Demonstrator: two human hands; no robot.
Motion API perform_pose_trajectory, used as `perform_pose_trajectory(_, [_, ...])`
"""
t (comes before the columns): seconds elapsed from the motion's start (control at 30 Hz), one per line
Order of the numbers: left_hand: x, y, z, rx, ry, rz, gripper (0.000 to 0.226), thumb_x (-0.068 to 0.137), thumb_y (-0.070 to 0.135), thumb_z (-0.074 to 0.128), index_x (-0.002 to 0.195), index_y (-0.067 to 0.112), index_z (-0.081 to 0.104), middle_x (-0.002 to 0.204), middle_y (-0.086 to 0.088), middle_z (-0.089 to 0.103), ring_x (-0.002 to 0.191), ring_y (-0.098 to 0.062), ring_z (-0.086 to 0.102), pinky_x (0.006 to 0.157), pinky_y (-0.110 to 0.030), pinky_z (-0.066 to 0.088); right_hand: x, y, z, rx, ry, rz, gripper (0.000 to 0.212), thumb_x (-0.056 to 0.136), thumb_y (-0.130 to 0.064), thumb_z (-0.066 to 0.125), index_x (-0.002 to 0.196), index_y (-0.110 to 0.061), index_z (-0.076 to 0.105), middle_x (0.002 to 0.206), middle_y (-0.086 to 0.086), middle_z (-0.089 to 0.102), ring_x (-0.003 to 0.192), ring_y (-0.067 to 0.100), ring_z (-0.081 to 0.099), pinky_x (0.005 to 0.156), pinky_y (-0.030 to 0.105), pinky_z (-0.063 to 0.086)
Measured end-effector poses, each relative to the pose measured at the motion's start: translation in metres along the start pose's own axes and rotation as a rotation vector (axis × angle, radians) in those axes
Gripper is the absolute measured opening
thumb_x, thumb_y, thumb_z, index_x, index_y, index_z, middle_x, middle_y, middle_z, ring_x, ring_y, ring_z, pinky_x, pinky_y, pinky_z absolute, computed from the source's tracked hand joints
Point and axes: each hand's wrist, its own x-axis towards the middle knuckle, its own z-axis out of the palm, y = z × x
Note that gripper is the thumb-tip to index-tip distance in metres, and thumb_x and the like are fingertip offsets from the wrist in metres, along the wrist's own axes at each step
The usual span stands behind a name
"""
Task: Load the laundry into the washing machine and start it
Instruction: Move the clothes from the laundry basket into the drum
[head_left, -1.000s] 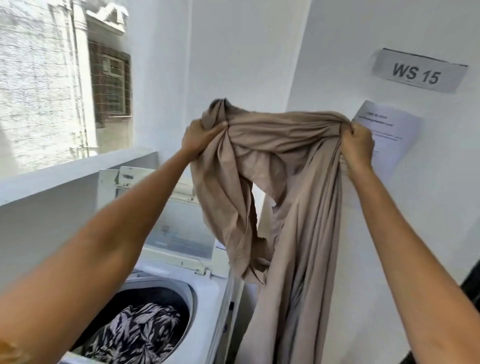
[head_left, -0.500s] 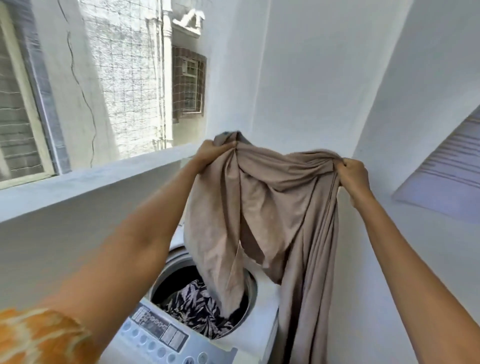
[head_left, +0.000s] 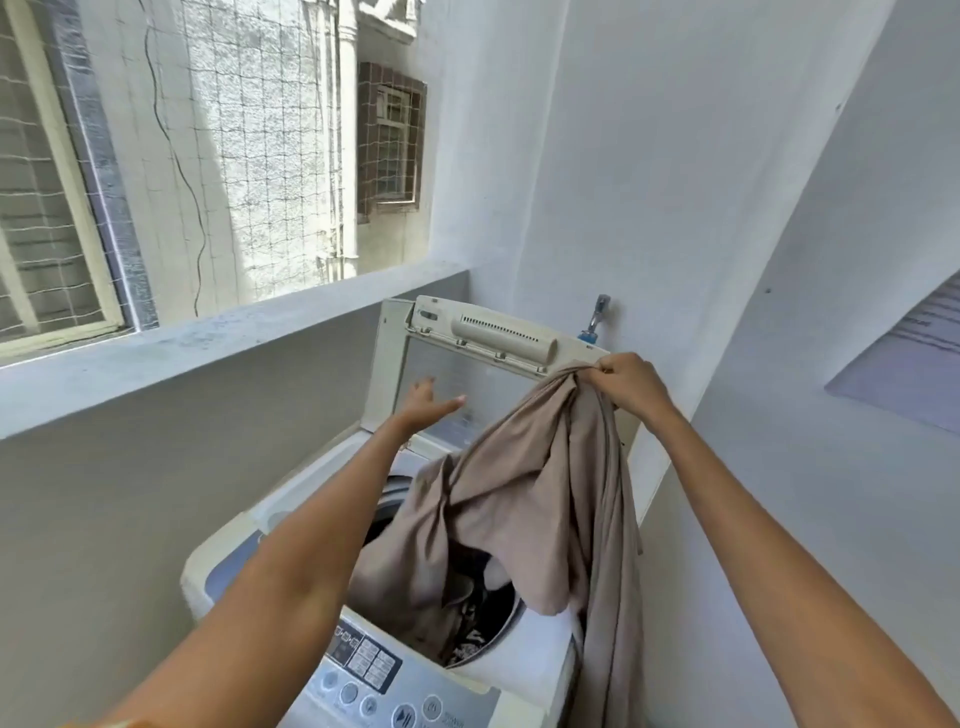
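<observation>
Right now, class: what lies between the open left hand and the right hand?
In the head view, only the raised lid lies behind the gap between left hand and right hand.

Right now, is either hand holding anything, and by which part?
The right hand pinches the long beige cloth sheet at its bunched top end. The left hand is open and holds nothing.

Beige cloth (head_left: 524, 499), white washer (head_left: 530, 660) with grey panel (head_left: 415, 696), dark leaf-print laundry (head_left: 470, 642), cream lid (head_left: 483, 332), pale walls (head_left: 649, 171).
</observation>
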Motion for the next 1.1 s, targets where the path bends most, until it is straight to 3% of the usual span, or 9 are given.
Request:
perform_pose_trajectory(0.07, [-0.004,0.039,0.007,-0.19,-0.14,0.19,0.07,0.091,0.041,0.058,0.146,0.007,0.029,0.14,-0.012,0.046,0.129,-0.021,0.045,0.104,-0.031,0.036,0.002,0.001,0.003,-0.016,-0.002,0.005,0.024,0.081,-0.036,0.063,0.066,-0.018,0.064,0.074,-0.003,0.062,0.083,0.022,0.06,0.079,0.036,0.047])
perform_pose_trajectory(0.2, [-0.015,0.102,0.036,-0.157,-0.39,0.397,0.054,0.088,0.04,0.063,0.133,0.015,0.048,0.115,-0.002,0.063,0.099,-0.009,0.056,0.081,-0.024,0.042,0.002,0.006,0.002,0.025,0.013,0.023,0.01,0.077,-0.037,0.067,0.072,-0.028,0.065,0.092,0.0,0.07,0.094,0.022,0.062,0.087,0.04,0.05])
perform_pose_trajectory(0.33, [-0.016,0.119,0.077,-0.201,-0.279,0.494,0.024,0.087,0.026,0.067,0.078,0.005,0.062,0.067,0.0,0.046,0.06,-0.002,0.041,0.057,-0.018,0.031,-0.016,0.032,-0.005,0.305,-0.026,0.068,0.017,0.078,-0.031,0.073,0.09,-0.024,0.064,0.099,0.004,0.068,0.093,0.019,0.062,0.076,0.031,0.048])
perform_pose_trajectory(0.47, [-0.016,0.129,0.093,-0.408,-0.105,0.491,0.009,0.086,0.019,0.066,0.082,0.011,0.069,0.072,0.0,0.058,0.065,-0.001,0.049,0.067,-0.023,0.039,-0.061,0.081,0.0,0.369,-0.271,0.146,0.065,0.08,-0.03,0.074,0.135,-0.02,0.039,0.122,-0.002,0.05,0.112,0.016,0.053,0.086,0.029,0.044])
perform_pose_trajectory(0.6, [-0.02,0.156,0.086,-0.654,0.025,0.478,0.015,0.088,0.011,0.062,0.096,0.002,0.072,0.086,-0.008,0.068,0.085,-0.011,0.057,0.081,-0.026,0.044,-0.1,0.125,0.045,0.368,-0.335,0.336,0.05,0.089,-0.02,0.065,0.131,-0.003,0.044,0.118,0.007,0.058,0.092,0.013,0.06,0.065,0.017,0.048])
perform_pose_trajectory(0.7, [-0.018,0.16,0.075,-0.706,0.077,0.451,0.015,0.089,0.01,0.061,0.096,0.002,0.071,0.089,-0.009,0.067,0.083,-0.013,0.057,0.08,-0.026,0.045,-0.109,0.131,0.076,0.265,-0.163,0.439,0.035,0.095,-0.03,0.054,0.122,-0.007,0.054,0.114,0.015,0.064,0.097,0.027,0.064,0.068,0.032,0.054])
perform_pose_trajectory(0.8, [-0.013,0.143,0.056,-0.717,0.159,0.424,0.01,0.089,0.011,0.062,0.083,0.009,0.069,0.075,-0.003,0.064,0.071,-0.006,0.054,0.071,-0.022,0.043,-0.101,0.118,0.063,0.086,0.14,0.397,0.028,0.097,-0.028,0.045,0.11,-0.009,0.061,0.109,0.019,0.066,0.1,0.037,0.061,0.073,0.036,0.045])
perform_pose_trajectory(0.9, [-0.002,0.119,0.025,-0.675,0.257,0.402,0.01,0.087,0.014,0.065,0.078,0.01,0.067,0.063,0.01,0.06,0.059,0.003,0.049,0.067,-0.019,0.041,-0.073,0.09,0.003,0.159,0.404,0.382,0.019,0.093,-0.01,0.043,0.098,-0.004,0.059,0.111,0.027,0.061,0.1,0.041,0.057,0.072,0.037,0.038])
perform_pose_trajectory(1.1, [0.001,0.11,-0.041,-0.641,0.134,0.462,0.015,0.09,0.019,0.062,0.077,0.013,0.065,0.065,0.011,0.063,0.063,0.0,0.056,0.066,-0.019,0.046,-0.002,-0.015,-0.123,0.116,0.679,0.068,0.023,0.088,-0.004,0.037,0.097,-0.001,0.058,0.108,0.025,0.062,0.099,0.038,0.057,0.072,0.037,0.038])
